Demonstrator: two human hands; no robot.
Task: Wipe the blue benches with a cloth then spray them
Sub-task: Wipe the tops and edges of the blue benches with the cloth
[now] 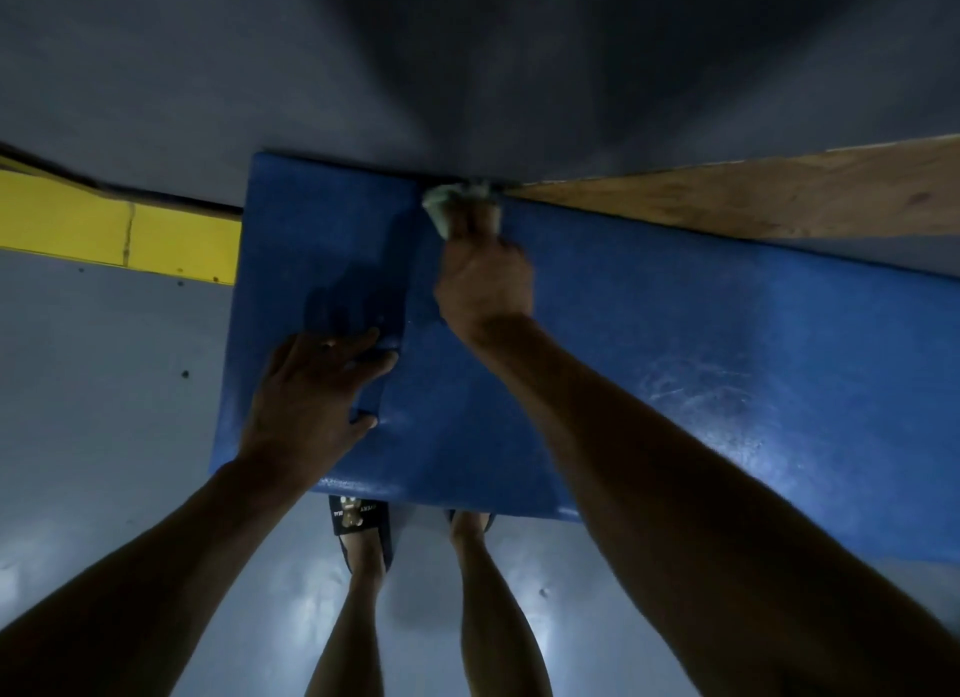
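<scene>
Your right hand (485,281) bunches the soft, light cloth (452,200) under curled fingers at the blue bench (675,343) back edge, probably gripping it wadded, while your left hand (311,390) rests spread flat on the padding.

We see the bench (649,364) across the frame's centre and right. Left hand (306,395) rests on its lower-left part; right hand (485,281) presses the cloth (441,203) at its upper edge, against the wall (467,73). Wooden board (779,197) upper right; feet (363,530) below the bench.
</scene>
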